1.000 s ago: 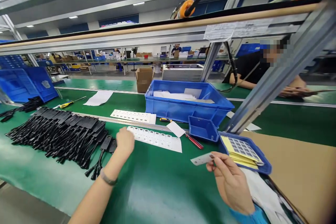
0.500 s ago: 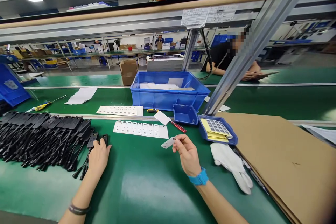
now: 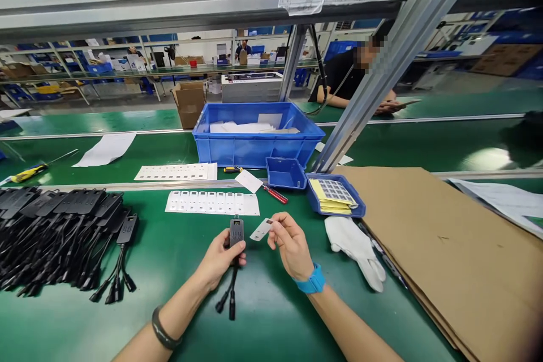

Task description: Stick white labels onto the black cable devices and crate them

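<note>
Blk unit is being held in L hand, thumb across its lower face; its cables are being left hanging below the grip. White label is being pinched at one end betw. thumb & fingers of R hand, just beside unit, apart from it.

Poss. trouble: label could be getting creased or dropped, given the one-end hold; unit could be getting tipped if cables are being snagged on green bench.

Hidden: unit's lower part is being covered by L thumb, label's pinched end by R fingers. Label's underside isn't being shown, so adhesive can't be confirmed. Cable/bench contact can't be told. Label print: too small to read. Pile of blk units is being cut off at L frame edge; qty uncountable.
</note>
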The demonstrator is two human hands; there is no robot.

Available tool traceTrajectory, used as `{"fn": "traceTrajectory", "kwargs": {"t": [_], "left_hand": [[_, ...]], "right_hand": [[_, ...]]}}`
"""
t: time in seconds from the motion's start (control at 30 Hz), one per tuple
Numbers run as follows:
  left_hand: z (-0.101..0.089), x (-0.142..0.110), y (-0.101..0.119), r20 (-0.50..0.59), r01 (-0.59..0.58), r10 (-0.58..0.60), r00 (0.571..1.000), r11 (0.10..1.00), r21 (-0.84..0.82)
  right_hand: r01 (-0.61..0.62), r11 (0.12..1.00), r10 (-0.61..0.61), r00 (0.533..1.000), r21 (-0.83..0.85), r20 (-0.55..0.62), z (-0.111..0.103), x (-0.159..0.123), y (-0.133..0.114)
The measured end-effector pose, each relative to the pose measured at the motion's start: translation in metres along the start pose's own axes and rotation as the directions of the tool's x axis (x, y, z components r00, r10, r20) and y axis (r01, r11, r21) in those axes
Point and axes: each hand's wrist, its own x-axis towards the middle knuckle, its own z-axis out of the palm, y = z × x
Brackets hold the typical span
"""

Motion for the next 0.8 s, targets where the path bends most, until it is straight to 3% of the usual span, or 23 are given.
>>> {"fn": "traceTrajectory", "kwargs": {"t": [0.23,0.4,0.57,0.8], "left_hand": [[0.001,-0.007,-0.006,0.211,0.148,-0.057,0.976,0.882,-0.446],[0.002,-0.011,-0.003,0.288,0.215,-0.081,0.954,0.854,-0.474],[0.006,-0.014,0.000,0.345,0.252,-0.090,0.934,0.850,-0.462],[0.005,-0.015,0.002,0.381,0.262,-0.078,0.921,0.849,-0.459]], "right_hand": [[-0.039,0.995,0.046,0.996,-0.092,0.074,0.002,-0.003,-0.004],[-0.105,0.979,0.121,0.989,-0.174,0.084,0.006,-0.005,-0.006],[-0.095,0.950,0.132,0.985,-0.296,0.108,0.008,-0.008,-0.007],[-0.104,0.941,0.149,0.982,-0.323,0.117,0.008,-0.011,-0.008]]}}
